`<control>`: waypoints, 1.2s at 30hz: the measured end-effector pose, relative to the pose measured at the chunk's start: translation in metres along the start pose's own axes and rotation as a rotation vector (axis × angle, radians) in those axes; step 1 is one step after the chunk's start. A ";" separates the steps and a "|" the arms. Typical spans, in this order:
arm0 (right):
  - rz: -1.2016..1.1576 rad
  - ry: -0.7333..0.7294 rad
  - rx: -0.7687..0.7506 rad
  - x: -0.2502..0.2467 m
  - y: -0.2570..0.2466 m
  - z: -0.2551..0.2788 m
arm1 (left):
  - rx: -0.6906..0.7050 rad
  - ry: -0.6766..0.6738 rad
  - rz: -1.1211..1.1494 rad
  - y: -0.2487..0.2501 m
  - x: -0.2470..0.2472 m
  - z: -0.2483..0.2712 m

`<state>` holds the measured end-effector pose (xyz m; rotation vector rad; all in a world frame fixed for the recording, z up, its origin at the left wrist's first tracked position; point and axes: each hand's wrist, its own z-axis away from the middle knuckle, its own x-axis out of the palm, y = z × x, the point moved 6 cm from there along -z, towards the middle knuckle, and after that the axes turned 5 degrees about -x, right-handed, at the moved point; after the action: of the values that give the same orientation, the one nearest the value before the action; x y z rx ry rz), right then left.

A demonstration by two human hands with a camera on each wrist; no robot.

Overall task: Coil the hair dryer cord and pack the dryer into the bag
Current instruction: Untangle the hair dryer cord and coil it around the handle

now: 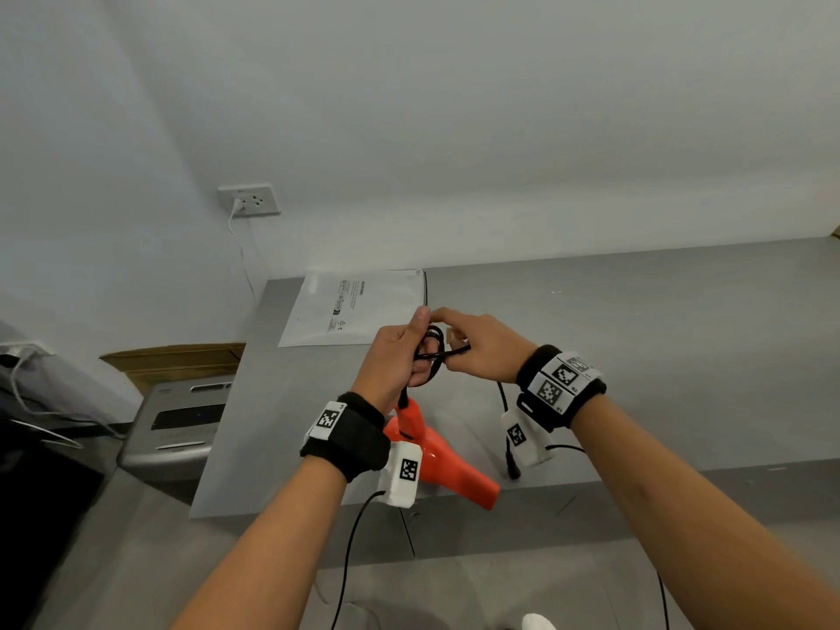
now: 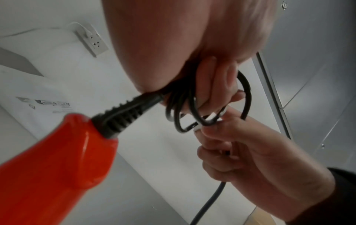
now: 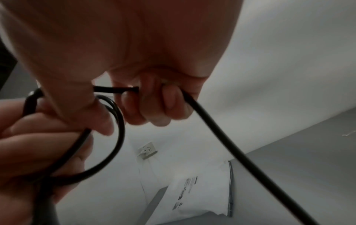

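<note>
An orange hair dryer (image 1: 436, 461) hangs by its black strain relief (image 2: 123, 117) just above the grey table's front edge. My left hand (image 1: 400, 352) grips several black cord loops (image 2: 185, 109) curled around its fingers. My right hand (image 1: 477, 347) is right beside it, fingers curled round the free length of cord (image 3: 221, 129), feeding it toward the loops. The rest of the cord drops from my right hand to the plug (image 1: 512, 466) near the table edge. The white plastic bag (image 1: 354, 306) lies flat on the table behind my hands.
A grey table (image 1: 636, 356) runs along a white wall. A wall socket (image 1: 249, 200) holds a white charger cable. A silver appliance (image 1: 182, 425) and a cardboard box (image 1: 182, 361) sit to the left, below table level.
</note>
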<state>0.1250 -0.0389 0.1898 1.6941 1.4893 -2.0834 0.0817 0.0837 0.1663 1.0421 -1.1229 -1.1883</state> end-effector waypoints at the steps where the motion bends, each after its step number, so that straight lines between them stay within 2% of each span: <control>1: 0.011 0.025 -0.008 0.001 0.000 -0.001 | -0.003 0.000 -0.005 0.001 0.000 0.001; 3: -0.013 0.035 -0.008 0.002 -0.001 -0.002 | -0.005 0.008 -0.030 0.002 -0.002 0.002; 8: -0.170 -0.062 0.031 0.010 -0.006 -0.002 | -0.024 0.094 -0.057 0.000 -0.011 -0.002; 14: -0.186 -0.072 0.043 0.011 -0.011 0.000 | -0.030 0.201 -0.075 -0.003 -0.024 -0.008; 16: -0.099 -0.011 0.050 0.011 -0.013 -0.003 | -0.024 0.212 -0.087 -0.001 -0.023 -0.008; 19: -0.016 0.140 0.094 0.006 -0.009 -0.008 | -0.011 0.132 -0.048 0.001 -0.011 -0.006; 22: 0.036 0.164 0.172 0.006 0.001 -0.007 | 0.015 -0.007 -0.067 -0.001 -0.005 -0.002; 24: 0.020 0.190 0.211 0.007 0.006 -0.004 | 0.030 -0.053 -0.123 -0.004 -0.008 0.001; 29: -0.109 0.189 0.277 0.018 0.023 -0.004 | 0.052 -0.006 -0.171 -0.015 -0.019 0.003; 32: -0.168 0.200 0.316 0.023 0.031 -0.005 | 0.025 0.011 -0.089 -0.021 -0.021 0.000; 34: -0.090 0.167 0.286 0.027 0.028 -0.006 | 0.021 0.025 -0.051 -0.019 -0.021 -0.002; 36: 0.082 0.131 0.217 0.029 0.018 -0.008 | 0.014 0.019 -0.122 -0.014 -0.017 -0.006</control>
<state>0.1304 -0.0288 0.1568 1.9662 1.2376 -2.1987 0.0850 0.0993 0.1499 1.1440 -1.0668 -1.2649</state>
